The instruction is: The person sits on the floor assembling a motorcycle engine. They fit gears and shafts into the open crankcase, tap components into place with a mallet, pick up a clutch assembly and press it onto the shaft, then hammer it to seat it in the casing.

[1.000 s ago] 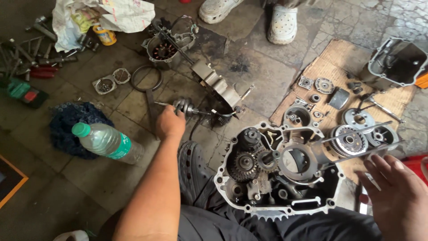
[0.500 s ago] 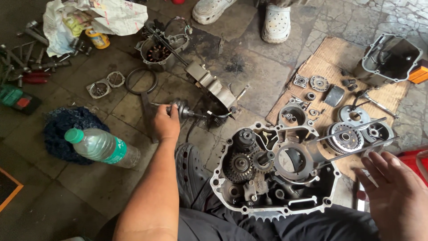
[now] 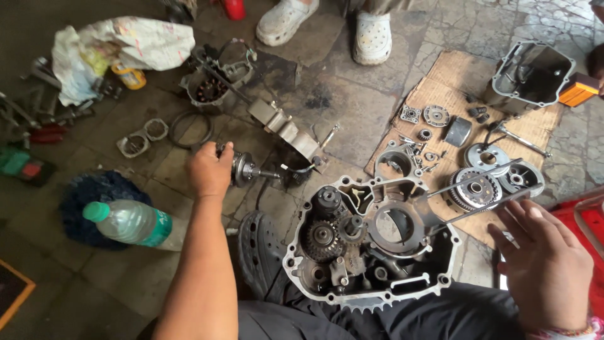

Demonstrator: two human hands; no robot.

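Crankshaft (image 3: 248, 169) gripped by left hand (image 3: 207, 173); gears sit inside engine case (image 3: 440, 277).

Bare forearms, beaded bracelet (image 3: 566, 332) on right wrist, dark trousers (image 3: 327, 321)

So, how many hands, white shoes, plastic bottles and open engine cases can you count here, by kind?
Hands: 2, left hand on a shaft part, right hand open
White shoes: 2
Plastic bottles: 1
Open engine cases: 1
Total: 6
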